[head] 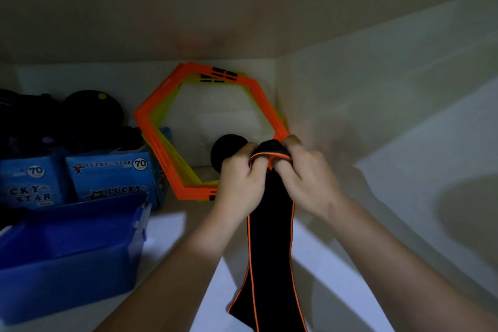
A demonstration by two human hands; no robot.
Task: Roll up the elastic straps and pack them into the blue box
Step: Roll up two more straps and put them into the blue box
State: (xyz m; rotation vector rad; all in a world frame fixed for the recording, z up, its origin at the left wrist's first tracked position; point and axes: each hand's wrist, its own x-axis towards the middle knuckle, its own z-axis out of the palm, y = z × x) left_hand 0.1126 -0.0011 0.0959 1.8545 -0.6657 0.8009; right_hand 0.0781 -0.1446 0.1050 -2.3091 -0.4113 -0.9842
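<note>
A black elastic strap [270, 250] with orange edging hangs from both my hands down to the bottom of the view. My left hand [239, 180] and my right hand [304, 178] pinch its folded top end together in mid-air, thumbs on the curled edge. The blue box [67, 256] stands open at the lower left, apart from my hands; its inside looks dark. A black rolled object [226, 151] sits on the shelf just behind my left hand.
Orange and yellow hexagon frames [161, 132] lean against the back wall. Blue "Lucky Star" packs [107, 175] and dark balls [91, 113] stand behind the box. White shelf walls close in at the back and right.
</note>
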